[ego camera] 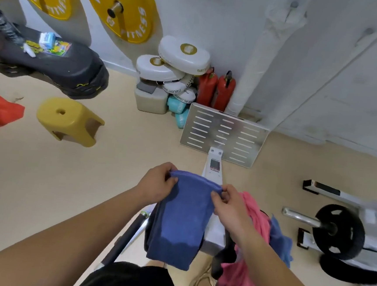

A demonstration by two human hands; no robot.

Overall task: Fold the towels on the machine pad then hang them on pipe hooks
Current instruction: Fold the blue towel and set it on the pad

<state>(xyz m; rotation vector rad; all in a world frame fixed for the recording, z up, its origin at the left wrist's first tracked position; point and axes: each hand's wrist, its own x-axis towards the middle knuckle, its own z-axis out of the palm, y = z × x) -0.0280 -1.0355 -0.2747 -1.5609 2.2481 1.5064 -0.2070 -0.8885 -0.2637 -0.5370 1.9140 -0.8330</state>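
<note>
A blue towel point(182, 217) hangs doubled over in front of me, above the machine's black pad point(224, 255). My left hand point(156, 183) pinches its top left corner and my right hand point(229, 203) pinches the top right corner, so the top edge is stretched between them. A pink towel point(254, 217) lies crumpled over the pad to the right, with another blue towel point(280, 242) bunched beside it. A white wrapped pipe point(256, 64) runs up the wall at the back; hooks on it are not clear to see.
The machine's white beam point(212, 170) leads to a slotted metal footplate point(224, 134). A yellow stool point(68, 121) stands left, white pads point(181, 57) and two red extinguishers point(217, 88) at the wall, a barbell with a black plate point(339, 231) right.
</note>
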